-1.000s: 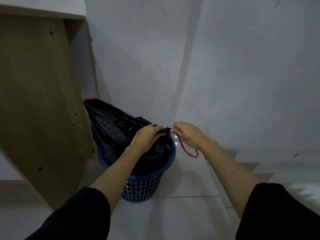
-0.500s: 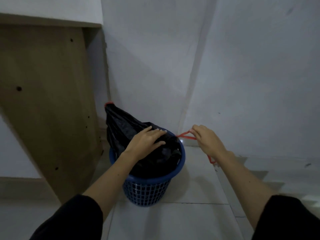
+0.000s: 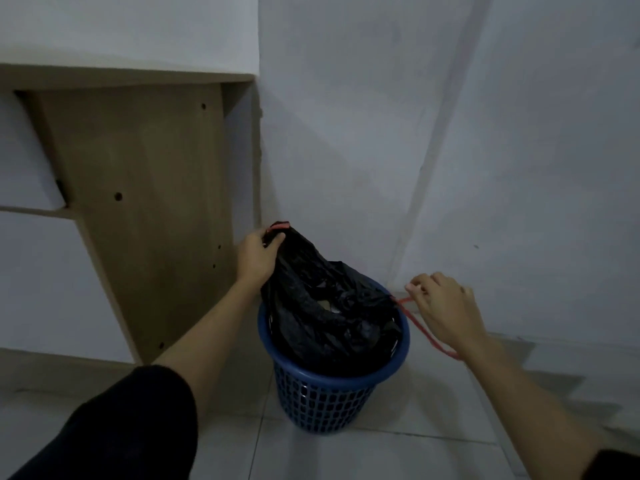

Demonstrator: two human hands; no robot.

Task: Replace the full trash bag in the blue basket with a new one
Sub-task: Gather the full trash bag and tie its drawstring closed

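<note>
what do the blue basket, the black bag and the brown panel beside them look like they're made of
Blue lattice basket: likely moulded plastic, given its uniform grid holes and smooth rim. Black crinkled trash bag: thin plastic film, creased and faintly glossy. Brown panel: probably wood-grain laminated board, matte, with drilled holes.

The left hand (image 3: 257,255) is off the middle of the black trash bag (image 3: 322,303), where it pressed 0.5 s ago, and now grips the bag's raised far-left corner at its red drawstring (image 3: 280,224). The right hand (image 3: 446,311) holds the other red loop (image 3: 427,332) farther out to the right of the blue basket (image 3: 332,393), the loop now hanging below the wrist.
</note>
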